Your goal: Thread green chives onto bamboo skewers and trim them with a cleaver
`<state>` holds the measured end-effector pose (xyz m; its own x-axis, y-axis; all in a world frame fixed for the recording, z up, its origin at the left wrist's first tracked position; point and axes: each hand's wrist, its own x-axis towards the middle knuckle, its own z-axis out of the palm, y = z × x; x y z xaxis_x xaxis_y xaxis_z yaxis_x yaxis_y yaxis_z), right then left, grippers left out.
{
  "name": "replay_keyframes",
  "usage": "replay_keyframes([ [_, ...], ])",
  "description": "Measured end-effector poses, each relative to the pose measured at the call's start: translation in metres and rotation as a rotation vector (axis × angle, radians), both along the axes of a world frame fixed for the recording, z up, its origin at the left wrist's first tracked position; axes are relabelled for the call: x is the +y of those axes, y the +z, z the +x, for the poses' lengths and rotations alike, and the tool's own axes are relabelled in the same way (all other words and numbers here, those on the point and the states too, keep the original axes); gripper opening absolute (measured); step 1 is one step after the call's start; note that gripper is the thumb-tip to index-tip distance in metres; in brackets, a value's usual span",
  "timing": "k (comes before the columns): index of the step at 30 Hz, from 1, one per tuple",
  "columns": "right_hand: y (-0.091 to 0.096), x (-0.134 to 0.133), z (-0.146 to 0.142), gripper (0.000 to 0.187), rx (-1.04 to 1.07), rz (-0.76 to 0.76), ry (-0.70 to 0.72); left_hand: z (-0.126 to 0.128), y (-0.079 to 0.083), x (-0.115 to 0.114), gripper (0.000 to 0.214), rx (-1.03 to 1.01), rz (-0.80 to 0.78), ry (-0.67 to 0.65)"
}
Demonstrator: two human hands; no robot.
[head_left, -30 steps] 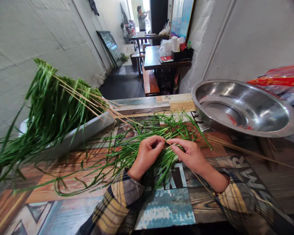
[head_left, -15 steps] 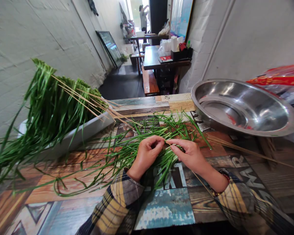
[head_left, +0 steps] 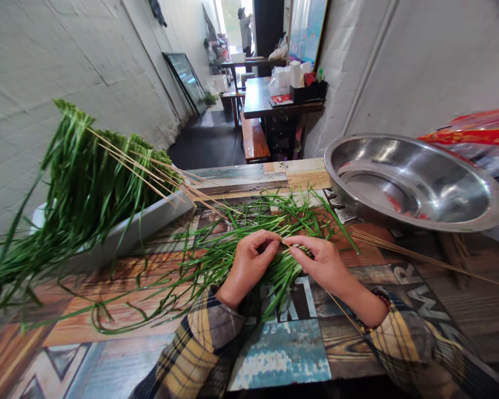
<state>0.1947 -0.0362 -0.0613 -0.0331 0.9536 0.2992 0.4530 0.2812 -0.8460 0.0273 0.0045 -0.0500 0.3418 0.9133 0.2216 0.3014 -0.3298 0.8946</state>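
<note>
Over a loose heap of green chives [head_left: 214,255], my two hands meet fingertip to fingertip. My left hand [head_left: 247,266] pinches thumb and forefinger on a small bit that looks like the end of a chive. In my right hand [head_left: 328,269] is a thin bamboo skewer [head_left: 341,309]; its shaft runs back beneath the palm to the wrist, and its tip is lost among the fingers. To the left, chives threaded in dense rows [head_left: 108,166] on several skewers hang over a white tray [head_left: 152,219], their long leaves trailing onto the table.
A wide steel basin [head_left: 449,177] stands at the right, with reddish bits inside. Loose bamboo skewers [head_left: 399,250] lie below it, and plastic packaging [head_left: 474,130] is behind. Beyond the patterned tabletop [head_left: 283,354] are another table [head_left: 255,100], a bench [head_left: 253,136] and a distant person [head_left: 245,33].
My hands stay almost in place, with only a slight shift at the pinched fingertips. The distant person has moved a little.
</note>
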Motion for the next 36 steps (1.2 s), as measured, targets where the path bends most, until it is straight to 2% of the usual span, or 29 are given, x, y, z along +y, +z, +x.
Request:
replay_keyframes([
  [6,-0.0003,0.0000,0.0005,0.020,-0.005,-0.012,-0.001,0.0008,0.0024,-0.0007,0.015,0.011,0.010,-0.002],
  [11,0.0008,0.0003,0.0009,0.018,0.000,-0.088,-0.007,0.0011,0.0018,-0.0011,0.015,0.021,0.021,-0.007],
  [18,0.0011,-0.0002,-0.0002,0.031,0.087,-0.148,0.004,0.0018,0.0001,-0.0013,0.014,0.046,0.093,0.007],
  [26,-0.0007,0.0008,-0.0014,0.021,0.135,-0.158,0.017,0.0026,-0.0004,-0.0025,0.013,0.099,0.179,-0.035],
  [32,-0.0054,0.0025,0.0000,0.011,0.130,-0.130,0.013,0.0028,0.0008,-0.0030,0.016,0.125,0.193,-0.133],
  [36,-0.0058,0.0044,0.0026,0.013,0.125,-0.153,0.019,-0.0014,0.0041,0.0011,0.016,0.127,0.177,-0.148],
])
